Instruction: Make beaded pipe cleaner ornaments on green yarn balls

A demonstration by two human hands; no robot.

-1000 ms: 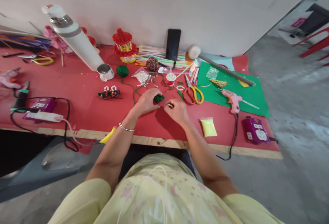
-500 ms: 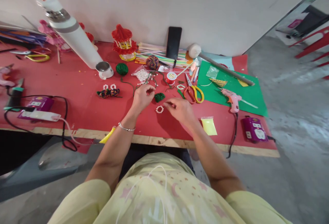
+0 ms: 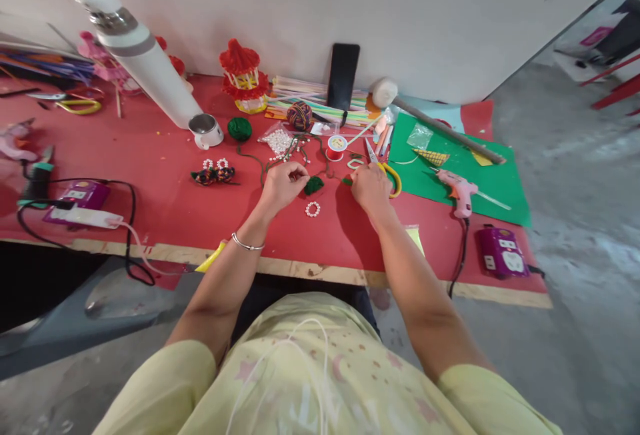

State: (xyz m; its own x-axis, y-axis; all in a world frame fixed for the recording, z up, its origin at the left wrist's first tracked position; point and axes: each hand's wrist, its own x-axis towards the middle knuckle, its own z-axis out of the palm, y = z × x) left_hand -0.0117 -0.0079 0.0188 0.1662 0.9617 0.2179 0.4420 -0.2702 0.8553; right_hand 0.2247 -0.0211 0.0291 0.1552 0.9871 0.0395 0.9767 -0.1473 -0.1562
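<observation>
My left hand is closed in a pinch at the edge of a small dark green yarn bundle, with a bit of strand at the fingertips. Just below the bundle, a ring of white pearl beads lies flat on the red tabletop. My right hand is closed over the handles of the scissors, covering the red loop. The yellow loop and the blades still show, and the blades point away from me. Loose white beads in a bag and a spool of red thread lie beyond the hands.
A pink glue gun lies on green sheet material at right, near a purple socket box. To the left are a metal cup, green yarn ball and tall white bottle. A phone leans against the wall.
My right hand has moved right and away from me, from beside the bead ring onto the scissors. My left hand stays by the green yarn bundle. The view has shifted slightly.
</observation>
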